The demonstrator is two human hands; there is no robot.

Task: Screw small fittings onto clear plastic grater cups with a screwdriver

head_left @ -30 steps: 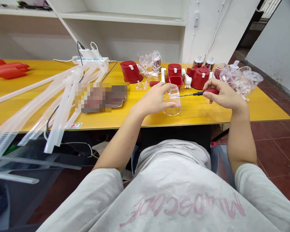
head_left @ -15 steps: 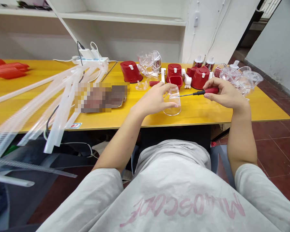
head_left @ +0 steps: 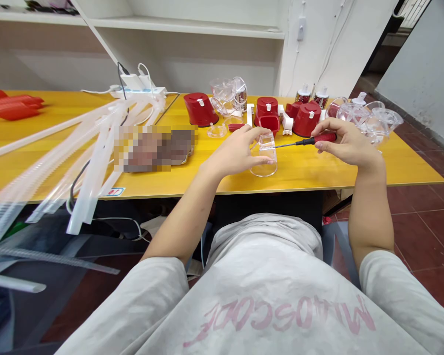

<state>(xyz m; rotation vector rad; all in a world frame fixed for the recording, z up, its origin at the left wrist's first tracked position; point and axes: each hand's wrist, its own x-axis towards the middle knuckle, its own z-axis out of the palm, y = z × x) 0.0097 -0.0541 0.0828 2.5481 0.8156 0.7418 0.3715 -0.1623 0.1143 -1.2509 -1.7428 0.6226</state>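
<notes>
My left hand (head_left: 240, 150) is closed around a clear plastic cup-shaped piece (head_left: 265, 167) near the table's front edge. In my right hand (head_left: 342, 143) is a screwdriver (head_left: 324, 139) with a red and black handle, held nearly level between thumb and fingers. Its thin metal shaft points left, and the tip meets the clear piece beside my left fingers. Just behind stands a red plastic housing (head_left: 267, 108) with a red scoop-like part in front. A second red handle (head_left: 236, 127) lies behind my left hand, its far end hidden.
More red housings (head_left: 201, 109) and clear plastic parts (head_left: 355, 116) line the back of the yellow table (head_left: 222, 182). Clear tubes (head_left: 92, 172) overhang its front left edge. A power strip (head_left: 140, 91) with cables sits behind them; red bags (head_left: 13, 106) lie far left.
My right hand and the screwdriver handle have shifted very slightly to the right. The left hand and the clear piece stay where they were.
</notes>
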